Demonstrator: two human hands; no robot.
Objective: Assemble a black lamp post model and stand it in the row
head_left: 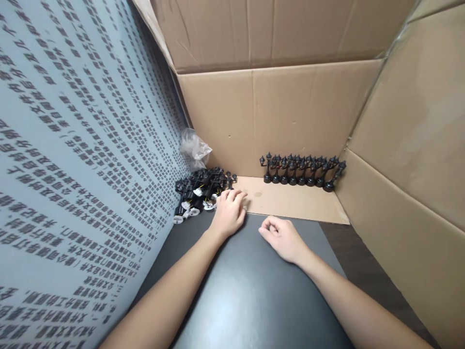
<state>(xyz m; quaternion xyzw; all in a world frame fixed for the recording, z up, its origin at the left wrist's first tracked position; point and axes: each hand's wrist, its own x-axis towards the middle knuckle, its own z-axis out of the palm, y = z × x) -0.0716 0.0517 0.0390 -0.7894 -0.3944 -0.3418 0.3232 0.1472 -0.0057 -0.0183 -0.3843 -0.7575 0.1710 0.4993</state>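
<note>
My left hand (229, 213) is at the right edge of a heap of small black model street lamps (207, 178), palm down, its fingers bent and a little apart. No object shows in it, though its palm side is hidden. White round bases and thin yellow wires stick out of the heap, and one lamp (231, 179) rises just beyond my fingers. My right hand (285, 238) hovers over or rests on the dark grey mat (232, 300), fingers curled and thumb against the index finger, with nothing visible in it. Beyond it, a row of upright black street lamps (301, 170) stands on flat cardboard (294, 201).
A crumpled clear plastic bag (195, 148) lies behind the heap. Tall cardboard walls close off the back (305, 106) and the right side (410, 160). On the left stands a pale blue printed sheet (80, 160). Dark wood (356, 252) shows right of the mat.
</note>
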